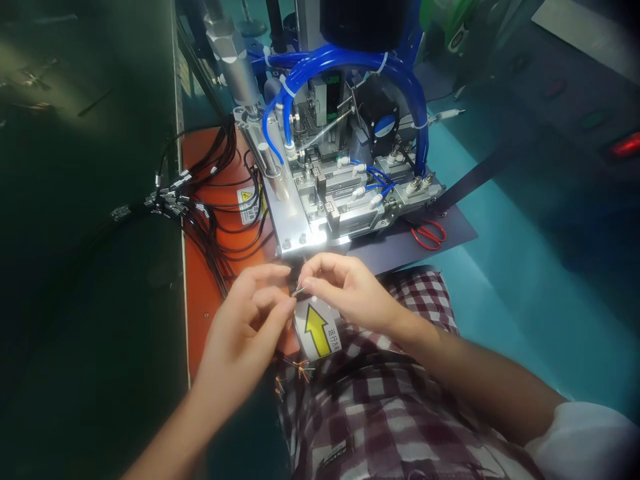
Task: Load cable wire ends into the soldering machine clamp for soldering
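My left hand (247, 323) and my right hand (345, 287) meet close together in front of a metal machine fixture (320, 200). Both pinch the end of a thin black cable (299, 290) with a small metal tip between thumb and fingers. The cable end is just above a white label with a yellow arrow (317, 330). Frayed coloured wire ends (300, 370) lie over my checked clothing below the hands.
A bundle of black cables with metal connectors (200, 200) lies on the orange surface (200, 300) to the left. Blue air hoses (350, 63) arch over the machine. Red-handled scissors (429, 233) lie on a dark mat to the right. A dark green panel fills the left.
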`<state>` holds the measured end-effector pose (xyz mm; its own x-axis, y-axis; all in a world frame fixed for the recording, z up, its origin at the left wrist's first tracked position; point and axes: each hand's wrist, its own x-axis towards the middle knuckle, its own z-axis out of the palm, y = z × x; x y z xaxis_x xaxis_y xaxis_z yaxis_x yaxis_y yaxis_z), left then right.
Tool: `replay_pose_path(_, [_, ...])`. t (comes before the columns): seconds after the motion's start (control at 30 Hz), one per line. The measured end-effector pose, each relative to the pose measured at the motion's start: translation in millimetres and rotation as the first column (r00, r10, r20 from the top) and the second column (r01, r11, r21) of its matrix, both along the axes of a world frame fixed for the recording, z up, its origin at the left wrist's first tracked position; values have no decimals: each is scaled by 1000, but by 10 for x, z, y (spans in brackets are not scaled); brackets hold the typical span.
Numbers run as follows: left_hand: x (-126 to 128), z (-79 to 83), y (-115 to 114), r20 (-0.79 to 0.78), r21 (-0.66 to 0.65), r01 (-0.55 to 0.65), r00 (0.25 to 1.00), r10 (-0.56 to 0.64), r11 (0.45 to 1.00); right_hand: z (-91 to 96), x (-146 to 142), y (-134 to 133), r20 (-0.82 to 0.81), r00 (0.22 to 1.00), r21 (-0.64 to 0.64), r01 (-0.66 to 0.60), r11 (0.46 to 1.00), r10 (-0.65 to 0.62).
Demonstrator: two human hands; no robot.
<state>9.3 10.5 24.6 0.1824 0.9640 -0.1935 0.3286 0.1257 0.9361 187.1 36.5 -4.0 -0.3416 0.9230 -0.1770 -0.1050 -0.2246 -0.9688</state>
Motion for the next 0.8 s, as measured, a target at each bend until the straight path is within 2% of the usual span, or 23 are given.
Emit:
replay_pose_path(0.13, [-16, -5, -18, -82, 33, 44, 996, -41, 998, 31, 99, 22, 7, 996, 33, -94, 995, 94])
replay_pose_path(0.23, [-23, -16, -21, -150, 29, 85, 985, -80, 996, 88, 173, 44, 114, 987, 165, -129, 978, 111])
replay_pose_path(0.33, [-12, -16, -26, -226, 114, 81, 973, -53, 990, 144, 231, 79, 236, 962, 248, -197, 948, 138])
replay_pose_path(0.43, [7, -9, -52, -279, 187, 80, 960, -25, 979, 190, 256, 101, 311, 934, 202, -243, 949, 173])
replay_pose_path(0.57, [22, -27, -103, -358, 270, 86, 934, 17, 959, 242, 235, 85, 365, 918, 136, -215, 967, 153])
replay_pose_path(0.7, [32, -83, -134, -520, 464, 166, 846, 116, 870, 255, 210, 52, 315, 939, 100, -178, 979, 138])
replay_pose_path(0.8, [38, -117, -141, -561, 556, 229, 812, 158, 799, 241, 216, 20, 292, 953, 111, -122, 986, 85])
